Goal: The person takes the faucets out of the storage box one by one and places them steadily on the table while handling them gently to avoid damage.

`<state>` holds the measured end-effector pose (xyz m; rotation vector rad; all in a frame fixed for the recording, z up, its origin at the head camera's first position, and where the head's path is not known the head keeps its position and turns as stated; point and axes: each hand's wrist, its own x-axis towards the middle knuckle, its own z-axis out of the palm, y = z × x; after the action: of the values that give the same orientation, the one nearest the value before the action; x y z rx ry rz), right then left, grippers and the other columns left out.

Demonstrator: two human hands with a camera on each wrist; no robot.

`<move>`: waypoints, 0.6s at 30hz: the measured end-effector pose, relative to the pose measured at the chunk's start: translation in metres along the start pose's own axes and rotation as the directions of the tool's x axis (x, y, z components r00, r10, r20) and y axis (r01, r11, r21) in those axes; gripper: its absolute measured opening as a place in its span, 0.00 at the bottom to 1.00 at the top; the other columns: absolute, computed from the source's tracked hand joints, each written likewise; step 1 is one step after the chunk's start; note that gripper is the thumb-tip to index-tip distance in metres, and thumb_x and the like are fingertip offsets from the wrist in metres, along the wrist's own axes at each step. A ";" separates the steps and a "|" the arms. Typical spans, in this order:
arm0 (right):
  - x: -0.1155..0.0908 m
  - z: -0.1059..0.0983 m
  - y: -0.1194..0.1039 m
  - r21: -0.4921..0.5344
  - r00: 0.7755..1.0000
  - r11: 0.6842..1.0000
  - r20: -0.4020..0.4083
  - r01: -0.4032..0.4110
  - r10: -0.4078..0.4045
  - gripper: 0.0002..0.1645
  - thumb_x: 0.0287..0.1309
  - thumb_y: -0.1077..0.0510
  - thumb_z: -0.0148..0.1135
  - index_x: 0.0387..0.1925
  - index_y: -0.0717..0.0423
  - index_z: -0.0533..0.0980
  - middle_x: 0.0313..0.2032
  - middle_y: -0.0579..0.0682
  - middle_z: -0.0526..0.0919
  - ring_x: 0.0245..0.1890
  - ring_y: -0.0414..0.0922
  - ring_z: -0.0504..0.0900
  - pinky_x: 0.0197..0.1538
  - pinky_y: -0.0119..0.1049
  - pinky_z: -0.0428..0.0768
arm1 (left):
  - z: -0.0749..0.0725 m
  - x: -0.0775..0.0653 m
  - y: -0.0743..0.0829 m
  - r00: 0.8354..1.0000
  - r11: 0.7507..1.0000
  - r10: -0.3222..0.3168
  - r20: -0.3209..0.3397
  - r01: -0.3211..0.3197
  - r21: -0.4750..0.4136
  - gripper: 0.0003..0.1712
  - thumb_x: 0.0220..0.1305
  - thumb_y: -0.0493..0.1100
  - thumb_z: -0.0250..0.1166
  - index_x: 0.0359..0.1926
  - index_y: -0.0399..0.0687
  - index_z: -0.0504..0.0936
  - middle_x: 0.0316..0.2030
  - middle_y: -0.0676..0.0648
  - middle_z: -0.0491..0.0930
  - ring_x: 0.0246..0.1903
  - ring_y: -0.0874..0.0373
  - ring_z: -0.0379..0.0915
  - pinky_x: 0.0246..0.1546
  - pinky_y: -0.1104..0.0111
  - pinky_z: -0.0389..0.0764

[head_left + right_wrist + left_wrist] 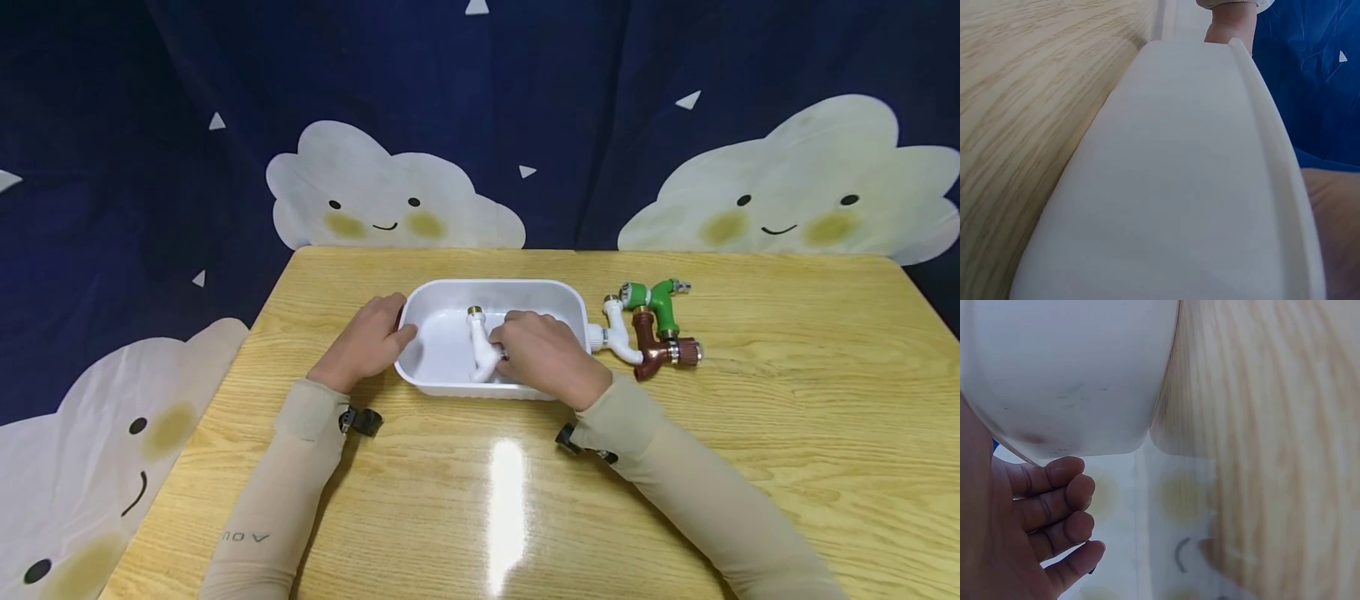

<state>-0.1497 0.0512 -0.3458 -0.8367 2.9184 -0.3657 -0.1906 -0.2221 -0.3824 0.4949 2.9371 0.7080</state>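
Observation:
A white oblong plastic tub (441, 343) stands on the wooden table. My left hand (369, 340) holds its left end, thumb over the rim and fingers outside; in the left wrist view those fingers (1063, 512) curl beside the tub wall (1079, 375). Inside the tub is a white water tap (480, 337) with a brass-coloured threaded end pointing away from me. My right hand (546, 350) reaches over the near rim and grips this tap at its handle side, which the fingers mostly hide. The tub's outer wall (1172, 169) fills most of the right wrist view.
Right of the tub, a second white tap (618, 333), a green tap (662, 304) and a brown-red tap (651, 346) lie close together, the white one's knob right at the tub's end. A dark blue cloth (555, 108) with clouds hangs behind the table (787, 400).

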 end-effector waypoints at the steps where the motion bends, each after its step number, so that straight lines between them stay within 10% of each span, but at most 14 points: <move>1: -0.001 -0.001 0.000 -0.003 1.000 1.000 -0.003 0.000 0.000 0.12 0.58 0.58 0.71 0.45 0.48 0.88 0.37 0.50 0.85 0.32 0.45 0.79 0.29 0.41 0.75 | 0.000 0.000 0.000 1.000 1.000 -0.002 0.002 0.002 0.000 0.19 0.71 0.48 0.53 0.52 0.39 0.76 0.36 0.41 0.78 0.42 0.46 0.71 0.44 0.56 0.73; 18: -0.016 0.001 0.010 -0.037 0.995 0.998 -0.084 0.053 -0.056 0.13 0.56 0.58 0.73 0.44 0.52 0.88 0.36 0.51 0.85 0.30 0.44 0.80 0.30 0.40 0.77 | -0.001 -0.001 0.000 1.000 1.000 -0.003 -0.007 0.003 -0.010 0.19 0.71 0.47 0.53 0.53 0.38 0.77 0.38 0.41 0.80 0.44 0.46 0.73 0.46 0.54 0.75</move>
<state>-0.1411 0.0676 -0.3487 -0.9301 2.9925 -0.3642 -0.1894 -0.2231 -0.3818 0.4883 2.9382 0.7254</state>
